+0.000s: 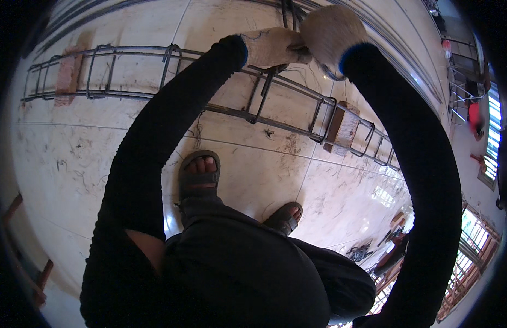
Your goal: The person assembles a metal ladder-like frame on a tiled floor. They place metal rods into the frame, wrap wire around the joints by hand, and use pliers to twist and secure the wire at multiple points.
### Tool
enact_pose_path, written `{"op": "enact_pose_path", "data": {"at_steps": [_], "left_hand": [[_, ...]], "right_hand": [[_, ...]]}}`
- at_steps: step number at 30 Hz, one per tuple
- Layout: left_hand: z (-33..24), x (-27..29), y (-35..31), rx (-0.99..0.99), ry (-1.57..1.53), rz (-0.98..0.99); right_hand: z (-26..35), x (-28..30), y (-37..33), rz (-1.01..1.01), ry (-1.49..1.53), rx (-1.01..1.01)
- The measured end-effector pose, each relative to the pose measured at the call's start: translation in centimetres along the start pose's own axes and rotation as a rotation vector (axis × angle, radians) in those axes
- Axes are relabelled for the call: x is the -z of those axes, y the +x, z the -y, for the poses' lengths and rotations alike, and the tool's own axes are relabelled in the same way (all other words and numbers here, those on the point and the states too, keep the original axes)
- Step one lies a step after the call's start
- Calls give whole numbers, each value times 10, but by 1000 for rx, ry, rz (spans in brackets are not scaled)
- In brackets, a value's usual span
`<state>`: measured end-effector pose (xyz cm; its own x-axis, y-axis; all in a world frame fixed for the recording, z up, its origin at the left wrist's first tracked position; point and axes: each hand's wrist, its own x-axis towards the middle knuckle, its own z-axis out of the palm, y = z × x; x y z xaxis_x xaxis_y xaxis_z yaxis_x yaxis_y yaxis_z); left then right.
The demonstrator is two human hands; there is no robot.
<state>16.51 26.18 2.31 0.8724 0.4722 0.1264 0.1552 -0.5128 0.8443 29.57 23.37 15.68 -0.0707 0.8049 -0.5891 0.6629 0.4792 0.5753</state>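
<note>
My left hand (271,48), in a pale knit work glove, is closed just above a long rebar cage (229,111). Its fingertips meet my right hand (332,35), gloved the same way and curled into a fist. What either hand grips is hidden by the gloves. A stirrup (264,94) stands across the cage under my left hand. Beneath my right hand shows a curved dark metal piece (331,72), its kind unclear. The cage rests on a reddish block (69,76) at the left and another block (345,128) at the right.
Long loose steel bars (406,60) lie beyond the cage along the far side. My sandalled feet (200,169) are on the near side of it. Wire scraps litter the tiled floor (248,180). A dark tangled pile (360,252) lies at the lower right.
</note>
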Motion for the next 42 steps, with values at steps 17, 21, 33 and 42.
{"op": "enact_pose_path", "data": {"at_steps": [17,21,33,42], "left_hand": [[12,-37,22,-37,-510,12],[-15,-8,10,85,-93,81],[-25,-3,26,142,203,166],[-33,-4,22,132,315,36]], "right_hand": [[-7,-25,-22,-203,-83,36],[-4,1,-15,118,-18,17],[-4,-19,-21,-25,125,-60],[-17,11,-19,-10,50,91]]}}
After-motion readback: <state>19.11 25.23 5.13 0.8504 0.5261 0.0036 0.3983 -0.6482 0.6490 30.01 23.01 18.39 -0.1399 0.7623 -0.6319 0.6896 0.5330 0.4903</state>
